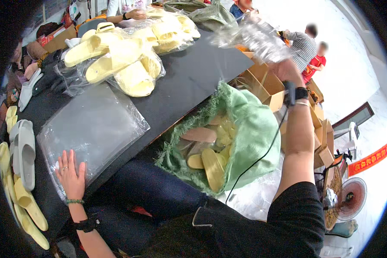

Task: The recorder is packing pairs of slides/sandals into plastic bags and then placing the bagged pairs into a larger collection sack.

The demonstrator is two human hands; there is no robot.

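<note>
My left hand (pixel 72 178) lies flat, fingers spread, on a stack of clear plastic bags (pixel 94 122) on the black table (pixel 180 86). My right arm stretches out to the far right. My right hand (pixel 287 72) grips a clear plastic bag (pixel 256 38), which is smeared by motion; the fingers are partly hidden. Beyond the stack lies a heap of pale yellow slippers (pixel 129 60), many of them in clear bags. Grey slippers (pixel 26 150) and loose yellow slippers (pixel 30 204) lie at the table's left edge.
An open green woven sack (pixel 256 129) holding yellow and pinkish slippers (pixel 213 165) stands beside the table on the right. Cardboard boxes (pixel 266 86) and a fan (pixel 351 198) are farther right. A person (pixel 129 10) works across the table; others stand behind.
</note>
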